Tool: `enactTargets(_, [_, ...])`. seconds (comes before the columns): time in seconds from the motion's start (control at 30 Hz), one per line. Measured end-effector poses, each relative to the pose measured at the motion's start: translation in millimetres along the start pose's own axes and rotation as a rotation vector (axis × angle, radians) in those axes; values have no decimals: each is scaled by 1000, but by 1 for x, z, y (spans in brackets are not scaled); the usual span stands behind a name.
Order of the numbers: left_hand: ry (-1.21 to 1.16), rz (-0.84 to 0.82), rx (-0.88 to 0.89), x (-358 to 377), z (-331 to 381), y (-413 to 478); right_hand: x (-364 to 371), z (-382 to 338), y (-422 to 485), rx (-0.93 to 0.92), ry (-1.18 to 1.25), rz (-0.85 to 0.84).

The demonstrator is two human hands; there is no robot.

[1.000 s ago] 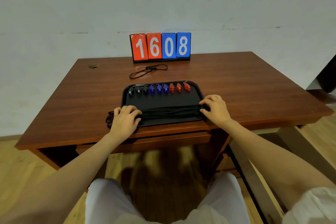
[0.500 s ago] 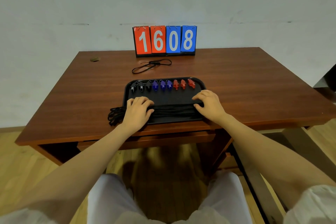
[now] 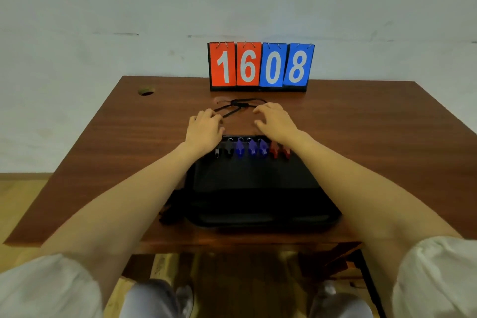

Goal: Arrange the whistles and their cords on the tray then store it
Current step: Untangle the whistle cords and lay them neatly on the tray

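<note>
A black tray (image 3: 258, 183) lies on the wooden desk near its front edge. Along its far rim runs a row of whistles (image 3: 251, 147): black ones at the left, blue in the middle, red at the right, some hidden under my wrists. A bundle of black cords (image 3: 170, 212) lies across the tray's near part and spills over its left edge. One loose black cord (image 3: 238, 104) lies beyond the tray. My left hand (image 3: 205, 128) and my right hand (image 3: 275, 120) hover on either side of this cord, fingers spread, fingertips at its loops. Neither holds it.
A flip scoreboard (image 3: 260, 66) reading 1608 stands at the back of the desk (image 3: 103, 152) against the wall. A round cable hole (image 3: 145, 91) sits at the desk's far left. My legs and the wooden floor show below the front edge.
Both hands left the cord bundle at the tray's near edge and reached forward past the whistles to the loose cord. The camera has moved closer over the desk.
</note>
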State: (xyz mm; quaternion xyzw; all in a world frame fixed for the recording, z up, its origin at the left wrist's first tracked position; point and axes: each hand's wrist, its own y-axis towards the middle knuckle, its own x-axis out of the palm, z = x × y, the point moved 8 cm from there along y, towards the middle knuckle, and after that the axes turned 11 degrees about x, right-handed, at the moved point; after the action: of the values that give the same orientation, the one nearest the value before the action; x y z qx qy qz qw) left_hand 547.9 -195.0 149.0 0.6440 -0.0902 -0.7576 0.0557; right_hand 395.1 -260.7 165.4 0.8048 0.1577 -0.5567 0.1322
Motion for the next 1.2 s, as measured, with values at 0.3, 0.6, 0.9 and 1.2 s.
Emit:
enactTargets(0.3, [-43,-130,-98,55,-59,88,61,-6,119,51,59,-159])
enactTargets(0.6, [-15,-81,-45,98,-80,103,96,-14,175,91,129,-182])
enactTargets(0.9, [-2,-109,-47,92,-70,91,98,-16,154,189,-186,-137])
enactTargets(1.2, [-4,-174,-128,55,-40,51,54,-6,85,87,-59,-183])
